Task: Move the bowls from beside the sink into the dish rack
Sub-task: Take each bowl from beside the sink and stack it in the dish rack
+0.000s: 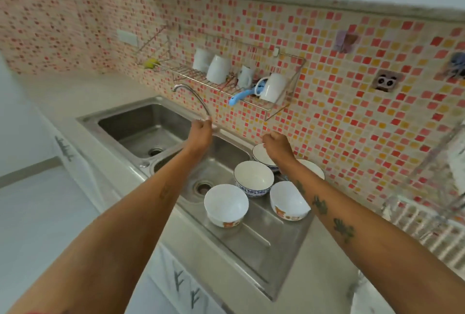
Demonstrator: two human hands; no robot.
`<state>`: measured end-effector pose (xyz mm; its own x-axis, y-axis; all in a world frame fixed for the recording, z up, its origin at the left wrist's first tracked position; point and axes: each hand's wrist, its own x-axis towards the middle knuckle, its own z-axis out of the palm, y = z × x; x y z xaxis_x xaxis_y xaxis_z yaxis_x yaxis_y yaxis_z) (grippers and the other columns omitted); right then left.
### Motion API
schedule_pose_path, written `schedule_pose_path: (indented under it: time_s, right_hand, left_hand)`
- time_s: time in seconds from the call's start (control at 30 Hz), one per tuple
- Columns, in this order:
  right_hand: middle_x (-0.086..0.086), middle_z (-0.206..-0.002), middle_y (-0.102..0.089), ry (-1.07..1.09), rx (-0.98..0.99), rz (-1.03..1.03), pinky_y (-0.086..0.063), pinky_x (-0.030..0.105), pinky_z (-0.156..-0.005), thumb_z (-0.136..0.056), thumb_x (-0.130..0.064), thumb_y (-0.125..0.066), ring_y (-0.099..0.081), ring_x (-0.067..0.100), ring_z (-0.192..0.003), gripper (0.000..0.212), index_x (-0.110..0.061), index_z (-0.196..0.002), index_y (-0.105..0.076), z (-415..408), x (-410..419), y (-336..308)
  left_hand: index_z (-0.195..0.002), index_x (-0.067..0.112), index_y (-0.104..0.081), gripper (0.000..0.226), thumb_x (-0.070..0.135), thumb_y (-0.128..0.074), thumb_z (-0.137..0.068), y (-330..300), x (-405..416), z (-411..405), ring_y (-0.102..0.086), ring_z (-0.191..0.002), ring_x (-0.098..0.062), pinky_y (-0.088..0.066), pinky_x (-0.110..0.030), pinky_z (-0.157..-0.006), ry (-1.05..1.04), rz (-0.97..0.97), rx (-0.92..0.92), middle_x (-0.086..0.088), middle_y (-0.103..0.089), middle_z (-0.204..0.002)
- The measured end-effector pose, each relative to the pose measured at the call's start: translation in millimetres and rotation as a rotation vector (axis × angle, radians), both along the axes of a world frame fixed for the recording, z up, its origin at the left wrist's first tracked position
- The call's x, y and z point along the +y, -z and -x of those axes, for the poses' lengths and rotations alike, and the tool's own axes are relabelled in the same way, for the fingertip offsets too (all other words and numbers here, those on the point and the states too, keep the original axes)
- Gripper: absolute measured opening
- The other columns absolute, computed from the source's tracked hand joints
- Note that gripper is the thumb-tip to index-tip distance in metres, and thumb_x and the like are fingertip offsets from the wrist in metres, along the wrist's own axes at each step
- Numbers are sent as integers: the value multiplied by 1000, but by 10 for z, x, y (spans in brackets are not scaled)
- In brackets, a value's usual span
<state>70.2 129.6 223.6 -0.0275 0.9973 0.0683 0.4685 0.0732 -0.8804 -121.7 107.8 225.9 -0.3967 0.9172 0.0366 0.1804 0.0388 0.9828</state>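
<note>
Stainless steel is carrying the whole scene: a double-basin sink (141,125) with a ribbed draining board (254,235) on its right side, where five white ceramic bowls are sitting upright and close together, probably left there to drip. Nearest the sink's front edge are a white bowl with an orange figure at its base (225,205) and its twin (288,200) further right; behind them a blue-patterned bowl (254,178), and two more bowls (261,153) partly hidden under the right forearm. The left hand (200,133) is curling its fingers at the foot of the curved chrome tap (193,97) behind the sink; whether it is gripping the tap I cannot tell. The right hand (276,146) is hanging over the rearmost bowl, fingers curled, seemingly closed on nothing. Above the sink, the wire wall rack (284,62) is holding upturned white mugs (219,69), leaving open room towards its left end. A second white rack (427,220) is standing well to the right of the sink, blurred.
</note>
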Motion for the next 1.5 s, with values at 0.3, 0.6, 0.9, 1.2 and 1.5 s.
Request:
schedule_pose_path:
  time_s: [0.3, 0.6, 0.9, 1.2, 1.5]
  right_hand:
    - [17, -116, -65, 156, -17, 439, -41, 45, -104, -98, -33, -35, -57, 34, -109, 47, 0, -113, -65, 228, 138, 1498]
    - [4, -117, -62, 217, 307, 376, -45, 41, -100, -96, -13, -43, -58, 25, -114, 22, -20, -112, -57, 347, -125, 1923]
    - [9, -109, -57, 282, 391, 531, -43, 32, -82, -98, -17, -38, -52, 22, -97, 31, -4, -119, -57, 497, -149, 2086]
    - [9, -106, -59, 354, 482, 507, -48, 39, -87, -97, -17, -41, -56, 25, -96, 22, -12, -106, -60, 496, -146, 2113]
    - [12, -130, -56, 363, 520, 346, -45, 37, -95, -99, -20, -41, -51, 23, -107, 33, -10, -128, -55, 298, -143, 1328]
  left_hand:
    - [-107, 17, -59, 53, 55, -23, -100, 1440, 7, 296, -57, -103, -23, -44, -41, -97, 5, 286, -167, -8, -60, -110]
    - [-118, 7, -63, 70, 62, -30, -89, 2148, 15, 44, -61, -108, -25, -45, -46, -103, 67, 418, -320, -20, -64, -124]
    - [-120, 9, -62, 51, 44, -28, -104, 2144, -20, -39, -60, -105, -26, -44, -30, -87, 77, 422, -396, -11, -63, -114]
    - [-123, 8, -60, 55, 47, -26, -103, 2167, -36, -87, -62, -107, -29, -46, -32, -86, 85, 439, -461, -17, -64, -123]
    - [-117, 19, -55, 55, 56, -18, -101, 1366, -13, -227, -63, -105, -29, -50, -43, -97, 207, 313, -545, -9, -64, -121]
